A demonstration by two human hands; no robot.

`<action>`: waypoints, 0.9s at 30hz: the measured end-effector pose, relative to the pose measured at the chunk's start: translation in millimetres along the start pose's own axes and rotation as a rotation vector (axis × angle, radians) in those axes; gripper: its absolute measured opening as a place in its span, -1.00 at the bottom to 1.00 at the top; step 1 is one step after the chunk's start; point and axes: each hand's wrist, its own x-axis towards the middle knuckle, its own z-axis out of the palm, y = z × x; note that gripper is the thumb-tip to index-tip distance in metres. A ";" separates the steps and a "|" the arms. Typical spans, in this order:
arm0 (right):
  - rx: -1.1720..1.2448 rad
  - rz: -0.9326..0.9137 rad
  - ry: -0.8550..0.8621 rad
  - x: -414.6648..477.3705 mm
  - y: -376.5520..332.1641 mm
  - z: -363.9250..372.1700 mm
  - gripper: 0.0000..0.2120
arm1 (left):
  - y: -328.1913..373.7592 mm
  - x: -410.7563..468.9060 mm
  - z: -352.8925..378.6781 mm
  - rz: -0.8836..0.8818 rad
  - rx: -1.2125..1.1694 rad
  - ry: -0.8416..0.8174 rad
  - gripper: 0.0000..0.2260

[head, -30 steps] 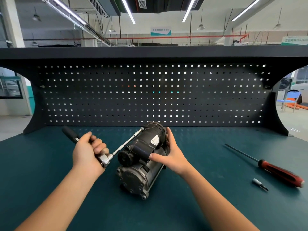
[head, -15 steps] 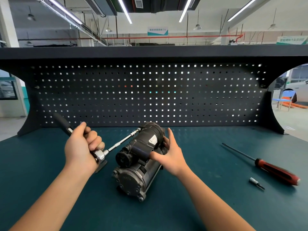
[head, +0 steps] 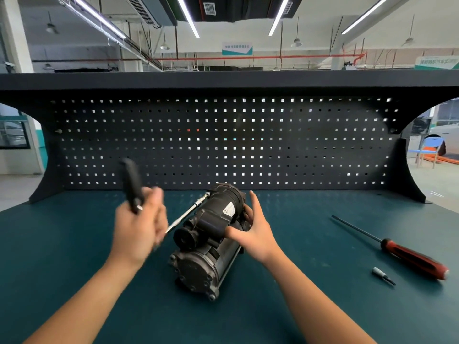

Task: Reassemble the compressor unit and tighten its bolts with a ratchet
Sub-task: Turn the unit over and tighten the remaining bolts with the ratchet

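Note:
The dark compressor unit (head: 207, 242) lies on its side in the middle of the green bench, its bolted end cover toward me. My left hand (head: 139, 227), blurred by motion, grips the ratchet (head: 131, 184) near its head; the black handle points up. The ratchet's long silver extension bar (head: 187, 214) runs up and right to the compressor's far left side. My right hand (head: 253, 232) holds the compressor's right side, thumb on top of the black cylinder, fingers spread.
A red-handled screwdriver (head: 409, 258) lies on the bench at the right, with a small bit (head: 382, 275) in front of it. A black pegboard (head: 223, 142) closes off the back of the bench. The bench top (head: 74, 244) is dark green.
My left hand has swung the ratchet handle from pointing left and low to nearly upright. The right hand has stayed on the compressor.

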 end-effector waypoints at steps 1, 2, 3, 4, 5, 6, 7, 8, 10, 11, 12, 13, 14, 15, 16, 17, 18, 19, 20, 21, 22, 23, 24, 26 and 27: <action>0.016 0.005 0.010 -0.4 -0.2 1.4 0.03 | -1.3 7.4 -5.1 -0.185 -0.216 0.149 -0.65; 0.027 0.010 0.018 -0.7 0.5 2.5 0.04 | -4.5 12.6 -9.5 -0.386 -0.466 0.291 -0.66; 0.025 0.012 0.021 -1.0 0.5 3.3 0.04 | -8.7 15.0 -11.6 -0.568 -0.705 0.412 -0.66; 0.011 0.009 0.027 -1.4 0.2 3.7 0.01 | -13.6 14.2 -12.7 -0.685 -0.871 0.493 -0.66; -0.014 0.001 0.031 -1.8 -0.4 4.1 -0.04 | -16.4 11.4 -11.4 -0.742 -0.941 0.535 -0.66; -0.033 0.000 0.030 -2.1 -1.6 4.6 -0.07 | -18.2 9.5 -8.5 -0.759 -0.946 0.548 -0.67; -0.038 0.008 0.028 -2.2 -2.2 5.0 -0.06 | -19.9 8.7 -6.1 -0.748 -0.925 0.550 -0.67; -0.038 0.016 0.027 -2.6 -3.2 5.4 -0.04 | -18.3 8.6 -4.4 -0.718 -0.892 0.546 -0.67; -0.037 0.017 0.029 -2.3 -3.1 5.9 -0.06 | -7.4 12.2 -2.2 -0.610 -0.790 0.503 -0.69; -0.043 0.016 0.027 -2.3 -3.3 6.1 -0.06 | -0.9 14.7 -0.4 -0.530 -0.707 0.474 -0.69; -0.044 0.018 0.023 -2.6 -4.1 6.3 -0.04 | 4.7 15.8 2.4 -0.438 -0.595 0.440 -0.70; -0.043 0.022 0.025 -2.4 -4.4 6.6 -0.01 | 9.5 15.7 7.1 -0.339 -0.460 0.398 -0.70; -0.038 0.032 0.031 -2.2 -4.1 6.6 0.03 | 13.3 13.6 12.4 -0.233 -0.308 0.355 -0.69; -0.027 0.045 0.033 -2.3 -3.6 6.1 0.08 | 16.4 10.4 17.9 -0.123 -0.155 0.314 -0.69; -0.010 0.049 0.029 -2.7 -3.2 5.2 0.10 | 18.5 6.7 22.7 -0.018 -0.032 0.271 -0.68; 0.003 0.045 0.027 -2.3 -1.7 4.2 0.09 | 19.1 2.7 25.8 0.064 0.056 0.222 -0.67; 0.007 0.042 0.026 -1.6 -0.4 3.4 0.07 | 18.8 -1.4 27.7 0.121 0.115 0.172 -0.67; 0.010 0.046 0.022 -1.1 0.8 3.0 0.06 | 18.3 -5.3 28.5 0.155 0.155 0.125 -0.68; 0.017 0.051 0.016 -1.3 1.1 3.4 0.06 | 16.1 -7.5 27.4 0.175 0.176 0.088 -0.70; 0.029 0.049 0.013 -1.1 1.7 3.9 0.05 | 13.8 -6.8 25.0 0.182 0.187 0.078 -0.71; 0.039 0.045 0.012 -0.8 1.5 4.5 0.01 | 11.1 -3.2 21.0 0.160 0.175 0.104 -0.71; 0.044 0.048 0.011 -0.6 0.8 5.1 -0.05 | 6.9 2.9 15.6 0.090 0.117 0.165 -0.70; 0.046 0.047 0.009 -0.9 -0.5 5.9 -0.11 | 1.5 10.8 7.7 -0.043 0.001 0.257 -0.69; 0.042 0.035 0.008 -1.5 -2.8 8.0 -0.19 | -6.5 24.2 -8.5 -0.424 -0.455 0.421 -0.67; 0.043 0.040 0.008 -2.4 -4.1 8.8 -0.18 | -11.1 27.4 -14.3 -0.585 -0.675 0.484 -0.66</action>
